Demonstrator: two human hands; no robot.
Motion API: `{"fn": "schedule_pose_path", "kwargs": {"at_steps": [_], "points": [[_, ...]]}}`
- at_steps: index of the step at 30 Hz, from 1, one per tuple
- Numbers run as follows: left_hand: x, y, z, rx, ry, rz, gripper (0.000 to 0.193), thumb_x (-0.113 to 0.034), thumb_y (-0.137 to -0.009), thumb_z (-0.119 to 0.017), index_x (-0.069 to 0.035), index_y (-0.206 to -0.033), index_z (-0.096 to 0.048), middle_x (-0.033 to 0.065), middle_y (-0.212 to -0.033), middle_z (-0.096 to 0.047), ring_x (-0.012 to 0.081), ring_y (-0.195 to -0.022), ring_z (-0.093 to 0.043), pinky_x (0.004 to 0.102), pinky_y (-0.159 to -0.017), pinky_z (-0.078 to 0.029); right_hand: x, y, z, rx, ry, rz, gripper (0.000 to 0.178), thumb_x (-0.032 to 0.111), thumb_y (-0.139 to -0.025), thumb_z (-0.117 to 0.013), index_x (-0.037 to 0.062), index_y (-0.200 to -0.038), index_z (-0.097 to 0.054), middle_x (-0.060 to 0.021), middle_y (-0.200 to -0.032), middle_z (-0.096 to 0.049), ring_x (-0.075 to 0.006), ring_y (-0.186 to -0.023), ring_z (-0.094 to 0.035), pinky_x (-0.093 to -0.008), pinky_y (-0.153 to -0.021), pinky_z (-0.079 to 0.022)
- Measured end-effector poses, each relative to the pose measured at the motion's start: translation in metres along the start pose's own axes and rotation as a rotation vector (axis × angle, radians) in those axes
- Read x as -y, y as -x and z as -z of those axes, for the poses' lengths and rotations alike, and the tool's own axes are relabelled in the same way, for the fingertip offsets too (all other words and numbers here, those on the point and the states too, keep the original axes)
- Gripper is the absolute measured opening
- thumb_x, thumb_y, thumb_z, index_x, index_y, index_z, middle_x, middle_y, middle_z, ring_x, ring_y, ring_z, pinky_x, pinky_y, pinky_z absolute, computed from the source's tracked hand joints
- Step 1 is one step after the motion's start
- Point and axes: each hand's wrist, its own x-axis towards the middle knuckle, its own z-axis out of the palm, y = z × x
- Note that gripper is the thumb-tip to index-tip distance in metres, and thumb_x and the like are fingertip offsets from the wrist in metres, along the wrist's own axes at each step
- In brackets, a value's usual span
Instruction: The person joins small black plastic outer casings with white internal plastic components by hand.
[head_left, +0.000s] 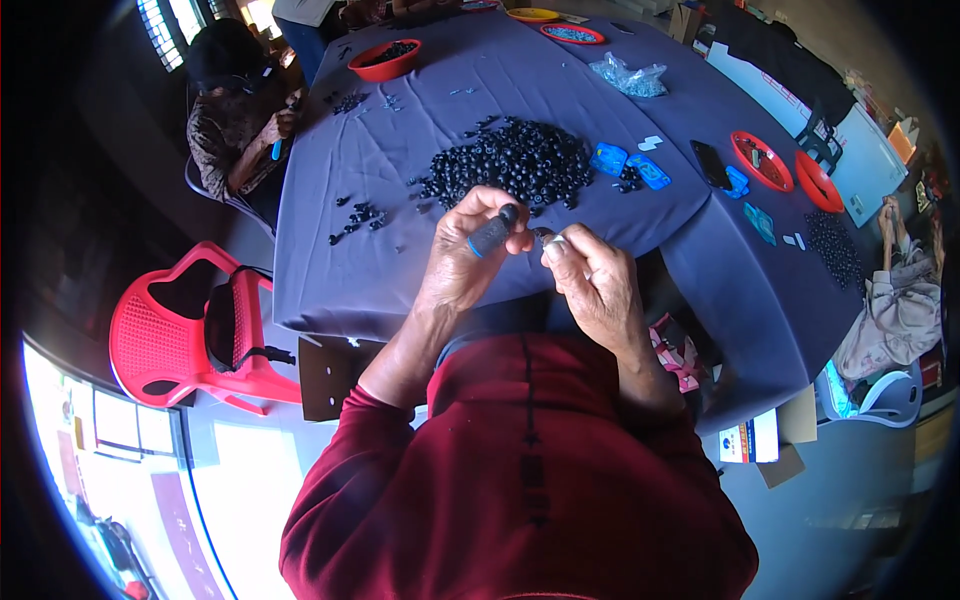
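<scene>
My left hand (462, 255) is closed just in front of the heap, with a small black part (509, 213) pinched at its fingertips. A dark grey sleeve with a blue rim (489, 236) covers what looks like its thumb. Close beside it, my right hand (597, 285) is also closed, thumb against finger. Its fingertips grip a small dark thing (544, 234), too small to name. Beyond both hands lies a large heap of small black round parts (510, 160). A smaller scatter of black parts (360, 220) lies to the left.
The table (420, 285) has a grey-blue cloth. It bears a red bowl of black parts (385, 62), a clear bag (628, 76), blue packets (630, 163), a phone (711, 164) and red trays (762, 160). A red chair (190, 330) stands left; other people sit at both sides.
</scene>
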Motion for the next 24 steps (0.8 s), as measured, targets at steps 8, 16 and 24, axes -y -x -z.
{"fn": "schedule_pose_path", "kwargs": {"at_steps": [8,16,24], "points": [[0.0018,0.006,-0.0096,0.032,0.013,0.055,0.02,-0.009,-0.08,-0.06,0.0,-0.097,-0.054,0.0077,-0.088,-0.056,0.0129,-0.074,-0.052,0.027,-0.072,-0.043,-0.0023,0.0018,0.0,-0.023,0.005,0.038,0.028,0.024,-0.089,-0.05,-0.0006,-0.076,-0.052,-0.0028,-0.062,-0.055,-0.0057,-0.05,-0.046,-0.0212,-0.045,-0.037],[0.0029,0.0075,-0.0092,0.044,-0.114,0.001,0.019,-0.007,-0.08,-0.059,0.0,-0.097,-0.055,0.007,-0.087,-0.057,0.0124,-0.075,-0.053,0.0253,-0.07,-0.043,-0.0017,0.001,0.0,-0.014,0.023,0.036,0.026,0.022,-0.088,-0.05,-0.0006,-0.075,-0.052,-0.0021,-0.058,-0.05,-0.0048,-0.05,-0.042,-0.0217,-0.044,-0.033],[0.0036,0.0085,-0.0092,0.009,-0.228,-0.044,0.017,-0.006,-0.08,-0.058,0.0,-0.096,-0.056,0.0053,-0.084,-0.057,0.0115,-0.074,-0.054,0.0236,-0.068,-0.042,-0.0007,0.0011,0.0012,-0.005,0.059,0.045,0.024,0.02,-0.088,-0.051,-0.0009,-0.075,-0.052,-0.0031,-0.058,-0.05,-0.006,-0.052,-0.043,-0.0233,-0.047,-0.035]]}}
